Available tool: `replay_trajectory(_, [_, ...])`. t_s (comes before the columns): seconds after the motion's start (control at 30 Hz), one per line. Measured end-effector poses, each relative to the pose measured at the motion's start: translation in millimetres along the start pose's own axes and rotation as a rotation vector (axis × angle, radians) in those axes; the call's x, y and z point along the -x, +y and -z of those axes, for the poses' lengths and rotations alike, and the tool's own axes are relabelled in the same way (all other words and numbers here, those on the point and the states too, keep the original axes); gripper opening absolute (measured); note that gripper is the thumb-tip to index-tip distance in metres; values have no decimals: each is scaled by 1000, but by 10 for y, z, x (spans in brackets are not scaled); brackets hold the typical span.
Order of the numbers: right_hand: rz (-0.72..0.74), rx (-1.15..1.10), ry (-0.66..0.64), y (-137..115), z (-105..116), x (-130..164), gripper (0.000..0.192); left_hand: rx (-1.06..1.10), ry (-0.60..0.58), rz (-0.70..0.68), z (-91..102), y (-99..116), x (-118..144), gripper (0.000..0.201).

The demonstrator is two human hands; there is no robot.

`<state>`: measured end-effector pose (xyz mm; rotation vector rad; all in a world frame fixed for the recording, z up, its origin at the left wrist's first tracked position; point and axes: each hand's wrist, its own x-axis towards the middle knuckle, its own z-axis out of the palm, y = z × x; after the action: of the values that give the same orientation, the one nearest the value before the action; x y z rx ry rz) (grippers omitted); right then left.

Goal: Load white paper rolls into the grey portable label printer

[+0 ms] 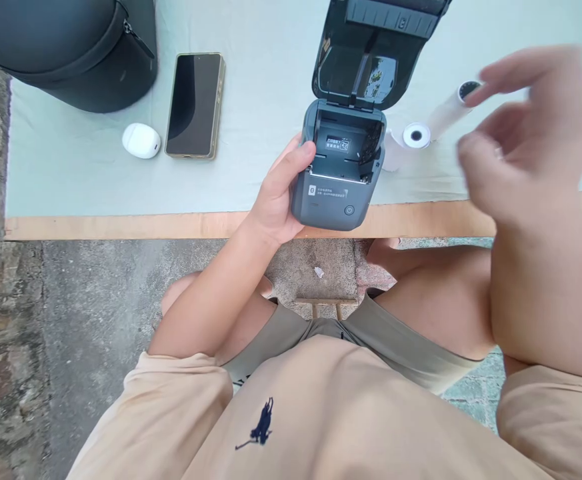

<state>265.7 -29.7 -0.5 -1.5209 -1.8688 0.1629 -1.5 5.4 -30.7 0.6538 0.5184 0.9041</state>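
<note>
My left hand (281, 193) grips a dark grey portable label printer (328, 213) by its left side, thumb at the upper edge. The printer's lid (355, 53) is swung up, and its paper bay (338, 137) shows no roll inside. Motion blurs my right hand (535, 133), raised to the right of the printer. Its index finger and thumb are apart, with nothing clearly visible between them. Close to those fingers lies a white cylindrical roll (449, 115) with a dark end. A smaller white paper roll (409, 138) sits beside the printer, its loose strip partly behind it.
On the pale green tablecloth (255, 67) are a phone (194, 107), a white earbud case (141, 141) and a black zippered case (91, 73) at the left. The wooden table edge (171, 225) runs just above my knees.
</note>
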Motion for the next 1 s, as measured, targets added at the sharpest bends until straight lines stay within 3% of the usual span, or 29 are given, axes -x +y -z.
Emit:
replay_trajectory(0.07, [-6, 30, -225, -22, -115, 26, 58, -18, 21, 5, -26, 11, 8, 35])
replay_trajectory(0.13, [-3, 37, -339, -13, -250, 14, 58, -12, 55, 4, -56, 21, 20, 29])
replay_trajectory(0.2, [-49, -29, -327, 0, -357, -16, 56, 1, 74, 2, -78, 25, 35, 23])
replay_trajectory(0.33, [-263, -201, -228, -30, -426, -53, 73, -8, 71, 15, -85, 20, 64, 19])
replay_trajectory(0.5, [-412, -307, -110, -156, -384, -47, 32, -9, 62, 18, -77, 26, 78, 16])
replay_trajectory(0.6, [-535, -553, -79, -201, -363, -45, 31, 6, 27, 15, -84, 42, 77, 19])
replay_trajectory(0.7, [-631, -809, -147, -170, -376, -53, 30, 10, 60, 36, -94, 53, 73, 23])
replay_trajectory(0.8, [-622, -892, -207, -90, -429, -64, 29, 2, 137, 76, -101, 54, 70, 30])
replay_trajectory(1.0, [-602, -829, -163, -40, -499, -56, 25, 40, 181, 111, -110, 50, 73, 33])
